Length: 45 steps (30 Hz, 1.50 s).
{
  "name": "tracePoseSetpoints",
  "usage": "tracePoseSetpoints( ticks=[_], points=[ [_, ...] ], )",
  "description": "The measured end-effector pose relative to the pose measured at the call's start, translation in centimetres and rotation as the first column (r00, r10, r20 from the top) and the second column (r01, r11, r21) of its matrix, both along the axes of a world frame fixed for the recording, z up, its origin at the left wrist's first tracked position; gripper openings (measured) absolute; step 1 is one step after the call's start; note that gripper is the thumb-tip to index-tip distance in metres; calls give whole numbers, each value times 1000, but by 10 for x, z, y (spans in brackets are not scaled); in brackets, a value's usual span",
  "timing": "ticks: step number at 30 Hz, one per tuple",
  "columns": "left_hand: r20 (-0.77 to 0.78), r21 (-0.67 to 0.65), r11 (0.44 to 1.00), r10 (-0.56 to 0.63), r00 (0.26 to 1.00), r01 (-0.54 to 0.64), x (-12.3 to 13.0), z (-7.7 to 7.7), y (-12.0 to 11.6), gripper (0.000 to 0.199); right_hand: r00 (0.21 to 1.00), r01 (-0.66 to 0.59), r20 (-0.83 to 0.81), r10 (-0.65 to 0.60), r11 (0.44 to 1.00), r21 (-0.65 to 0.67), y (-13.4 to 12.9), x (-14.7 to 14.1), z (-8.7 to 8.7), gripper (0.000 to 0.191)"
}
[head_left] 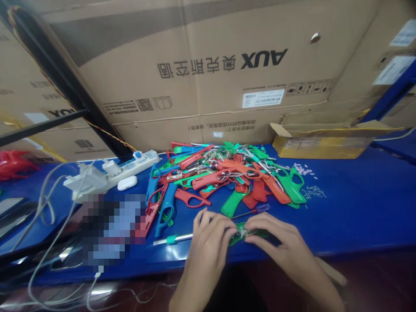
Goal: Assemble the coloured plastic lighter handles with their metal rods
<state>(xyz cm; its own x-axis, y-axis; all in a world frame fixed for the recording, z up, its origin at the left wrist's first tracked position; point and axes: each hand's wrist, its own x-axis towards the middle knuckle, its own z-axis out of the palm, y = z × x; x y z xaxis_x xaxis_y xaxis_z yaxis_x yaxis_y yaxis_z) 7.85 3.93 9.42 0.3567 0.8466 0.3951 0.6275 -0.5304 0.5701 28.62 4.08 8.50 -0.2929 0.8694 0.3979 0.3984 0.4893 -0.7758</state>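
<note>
The surface (pixel 344 203) is largely taken up, ahead of the hands, by a pile (pixel 227 164); if it is nudged by a knuckle, loose casings (pixel 208 180) could be slid into the work. The tube (pixel 162 241) is partly hidden by the left hand (pixel 211 238); whether it is joined to the green case (pixel 240 227) cannot be told, but if so, the case could be twisted by a knock on the tube's far end. The screwdriver (pixel 261 209), just beyond the hands, could be rolled by a brush of the fingers. If the case is tilted or pinched unevenly, the pale parts (pixel 242 234) seen in it could be spilled. The pink bits (pixel 303 170) and pins (pixel 313 193), at the right, could be scattered by a wide sweep of the right hand (pixel 281 236).

Both forearms (pixel 312 268) are angled inward, with the backs of the hands turned up. The case is held between the hands, near the surface's front edge. Each grip is clamped on it by thumb and fingertips, with only a narrow stretch left uncovered between them.
</note>
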Motion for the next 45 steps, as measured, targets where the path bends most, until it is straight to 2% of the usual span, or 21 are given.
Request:
tracePoseSetpoints(
  ticks=[9, 22, 40, 45],
  points=[
    [17, -57, 995, -75, 997, 76, -2, 1, -1, 15, 995, 29, 96, -28, 1000, 0, 1, -3, -3, 3],
    [104, -51, 995, -80, 991, 85, -2, -1, -1, 14, 998, 44, 46, -46, 998, 48, 1, -1, -3, 6],
    [106, -17, 998, -60, 993, 62, 2, 0, -3, 11, 1000, -6, 20, 4, 992, 126, 2, -2, -1, 6],
    [110, -16, 997, -70, 991, 73, 1, -1, -3, 12, 1000, -21, 24, 19, 996, 84, 1, -1, -1, 7]
  ],
)
